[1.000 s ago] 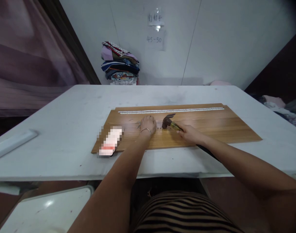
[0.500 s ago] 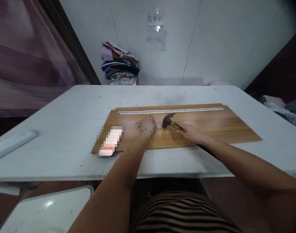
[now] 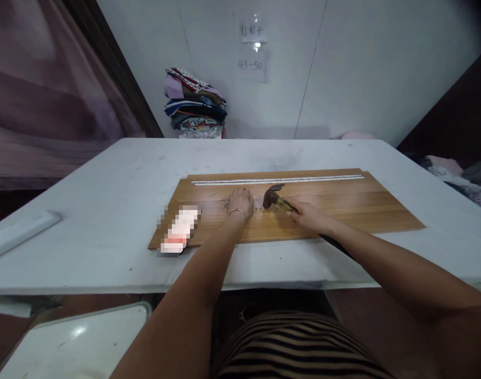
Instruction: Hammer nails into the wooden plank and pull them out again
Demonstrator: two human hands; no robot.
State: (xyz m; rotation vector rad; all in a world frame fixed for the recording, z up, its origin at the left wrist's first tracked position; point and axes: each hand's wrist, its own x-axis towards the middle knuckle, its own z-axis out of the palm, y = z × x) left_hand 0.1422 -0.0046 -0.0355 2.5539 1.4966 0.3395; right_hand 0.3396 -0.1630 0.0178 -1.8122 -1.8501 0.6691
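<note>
A brown wooden board [image 3: 343, 202] lies on the white table. My right hand [image 3: 306, 215] is wrapped round the yellowish handle of a claw hammer [image 3: 270, 197], whose dark head is low over the board with the claw pointing away. Close under and beside that head runs a short row of small nails [image 3: 260, 209] standing in the wood. Just left of the row, my left hand [image 3: 240, 201] rests palm down on the board, its fingers laid forward; their undersides are hidden. Loose nails [image 3: 224, 202] stick out beside its left edge, and another nail [image 3: 212, 195] lies farther left.
Two white measuring strips [image 3: 278, 180] run along the board's far side. A blurred-out phone [image 3: 180, 230] lies at its left end. A long white object [image 3: 23, 234] is on the table's left. Folded clothes [image 3: 196, 102] are stacked by the wall. A white stool [image 3: 78, 337] stands below.
Almost nothing differs. The hammer head and both hands are in nearly the same place.
</note>
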